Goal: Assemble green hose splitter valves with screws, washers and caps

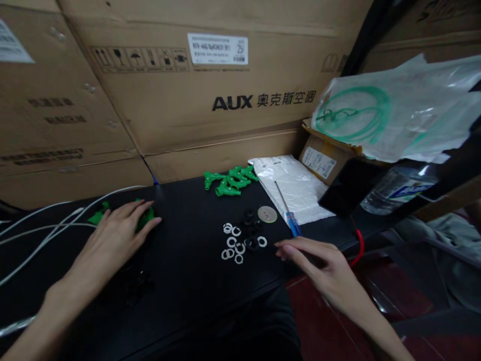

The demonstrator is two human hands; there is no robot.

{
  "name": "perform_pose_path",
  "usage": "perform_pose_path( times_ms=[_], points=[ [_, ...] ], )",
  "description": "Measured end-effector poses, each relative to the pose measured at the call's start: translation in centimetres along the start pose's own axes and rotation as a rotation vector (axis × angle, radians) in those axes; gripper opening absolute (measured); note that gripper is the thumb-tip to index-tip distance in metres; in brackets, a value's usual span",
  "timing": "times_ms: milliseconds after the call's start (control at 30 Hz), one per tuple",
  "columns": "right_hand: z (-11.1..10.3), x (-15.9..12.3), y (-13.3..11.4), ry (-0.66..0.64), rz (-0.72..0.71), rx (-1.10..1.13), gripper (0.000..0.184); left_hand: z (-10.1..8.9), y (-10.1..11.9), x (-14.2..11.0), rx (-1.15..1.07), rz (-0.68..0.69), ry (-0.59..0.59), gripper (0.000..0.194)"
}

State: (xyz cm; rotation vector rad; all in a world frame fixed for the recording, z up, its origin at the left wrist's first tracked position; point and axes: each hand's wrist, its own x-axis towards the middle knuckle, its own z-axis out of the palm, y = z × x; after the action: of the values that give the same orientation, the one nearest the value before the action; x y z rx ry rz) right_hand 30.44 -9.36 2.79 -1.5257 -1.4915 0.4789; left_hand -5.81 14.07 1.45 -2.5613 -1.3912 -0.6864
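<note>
My left hand (119, 226) lies palm down on the black table (188, 271), its fingers stretched over green plastic parts (98, 215) near white cables. My right hand (315, 260) rests at the table's right edge with fingers extended and holding nothing, fingertips just right of several white and black rings (240, 240). A round metal disc (267, 214) lies beyond the rings. A blue-handled screwdriver (288, 213) lies just past my right fingertips. A pile of green plastic fittings (230, 180) sits at the back of the table.
Large cardboard boxes (188, 90) wall in the back. White cables (45, 225) run across the left. A white plastic packet (293, 185) lies at the back right, beside a small carton (323, 160), a plastic bag (394, 110) and a water bottle (398, 188).
</note>
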Motion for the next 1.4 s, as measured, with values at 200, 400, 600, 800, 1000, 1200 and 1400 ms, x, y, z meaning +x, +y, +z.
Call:
perform_pose_path(
  times_ms=[200, 400, 600, 800, 1000, 1200, 1400],
  points=[
    [0.5, 9.8, 0.0, -0.323, -0.155, -0.344, 0.030, -1.8, 6.9, -3.0, -0.099, 0.048, 0.130, 0.054],
    [6.2, 20.4, -0.4, -0.483, -0.226, -0.558, 0.025, -0.8, 15.6, -9.4, -0.523, 0.104, 0.208, 0.026],
    [12.3, 27.4, -1.4, -0.539, -0.135, -0.818, 0.035, 0.2, 16.9, -11.6, -0.781, -0.067, 0.243, 0.020],
    [14.8, 28.8, -1.9, -0.681, -0.128, -0.930, 0.036, -0.2, 17.3, -11.8, -0.894, -0.134, 0.235, 0.017],
    [17.1, 27.5, -3.3, -0.694, -0.237, -0.894, 0.038, -1.8, 15.5, -12.2, -0.831, -0.159, 0.328, 0.022],
    [15.1, 20.3, -5.5, -0.694, -0.424, -0.709, 0.063, -3.4, 9.4, -11.9, -0.385, -0.391, 0.258, 0.035],
    [13.1, 8.7, -5.4, -0.593, -0.565, -0.700, 0.059, -3.5, 5.8, -10.9, -0.331, -0.484, 0.058, 0.040]
  ],
)
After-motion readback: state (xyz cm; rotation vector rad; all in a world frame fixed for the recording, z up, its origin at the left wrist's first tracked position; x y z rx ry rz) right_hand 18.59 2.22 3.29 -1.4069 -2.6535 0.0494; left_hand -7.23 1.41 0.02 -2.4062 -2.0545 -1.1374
